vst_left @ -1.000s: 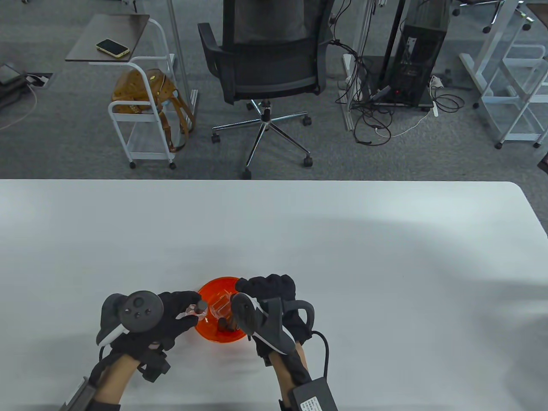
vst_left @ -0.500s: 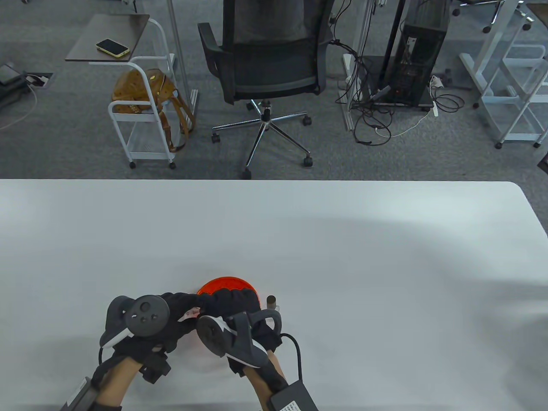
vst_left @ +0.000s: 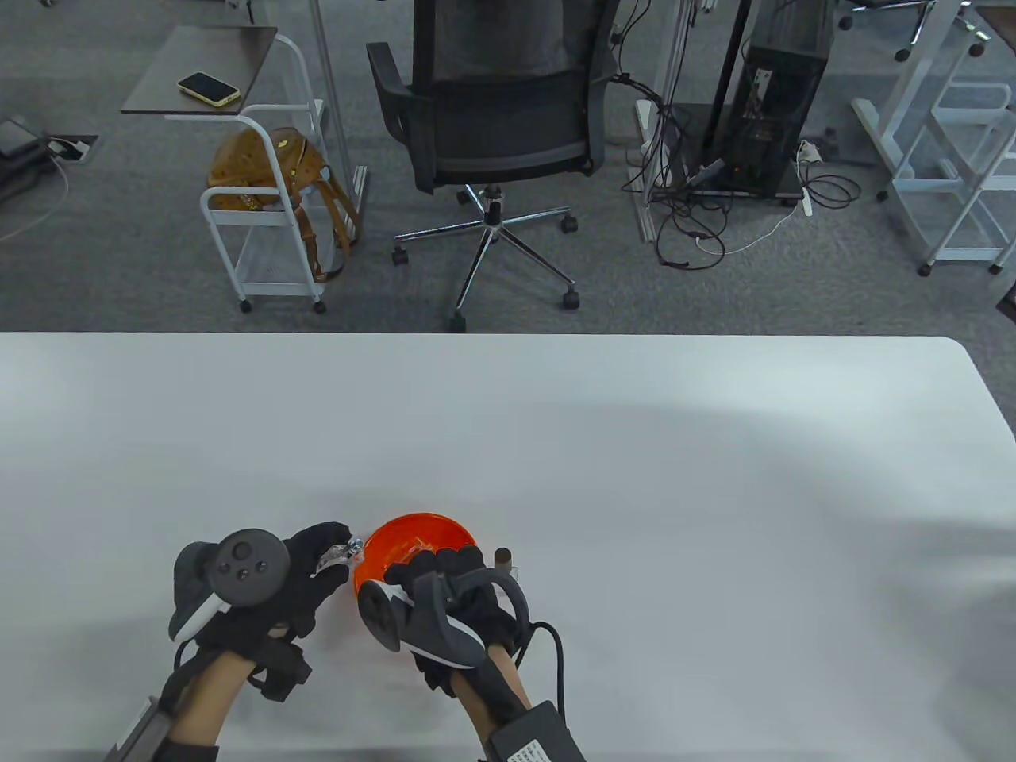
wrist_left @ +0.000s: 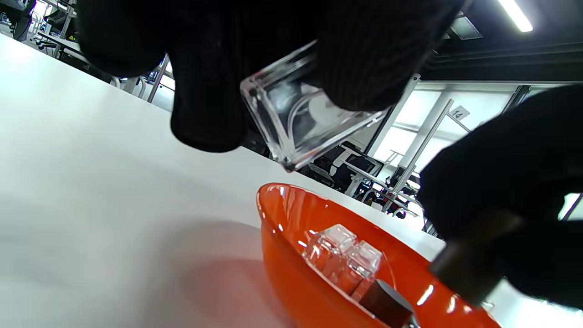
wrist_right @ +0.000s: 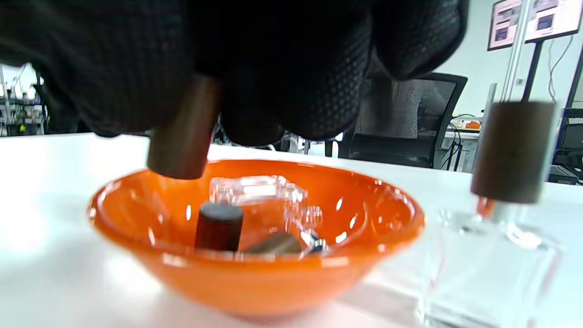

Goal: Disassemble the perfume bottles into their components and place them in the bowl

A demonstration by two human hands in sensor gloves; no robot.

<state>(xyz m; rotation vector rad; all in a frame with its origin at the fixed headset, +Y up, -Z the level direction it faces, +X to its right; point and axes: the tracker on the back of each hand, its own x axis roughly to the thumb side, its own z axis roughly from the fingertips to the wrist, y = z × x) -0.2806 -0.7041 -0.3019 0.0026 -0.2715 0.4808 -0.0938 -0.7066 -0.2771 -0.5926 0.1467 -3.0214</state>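
Note:
My left hand (vst_left: pixel 329 556) pinches a clear square perfume bottle (wrist_left: pixel 309 114) just left of the orange bowl (vst_left: pixel 421 520), with the bottle's bare metal nozzle (vst_left: pixel 355 545) pointing at the rim. My right hand (vst_left: pixel 436 567) hovers over the bowl's near side and grips a brown cylindrical cap (wrist_right: pixel 182 132). In the bowl (wrist_right: pixel 255 278) lie clear bottle bodies (wrist_left: pixel 341 253) and a dark cap (wrist_right: pixel 218 228). A second bottle (wrist_right: pixel 492 273), with its brown cap (vst_left: pixel 502 556) on, stands on the table right of the bowl.
The white table (vst_left: pixel 635 476) stretches wide beyond and to the right of the bowl. A black office chair (vst_left: pixel 492 119) and a white cart (vst_left: pixel 270 222) stand on the floor past the far edge. A cable trails from my right wrist (vst_left: pixel 556 659).
My right hand moved from the bowl to the bottle in my left hand, took its brown cap, and pulled away. The nozzle is now bare and the hands are apart.

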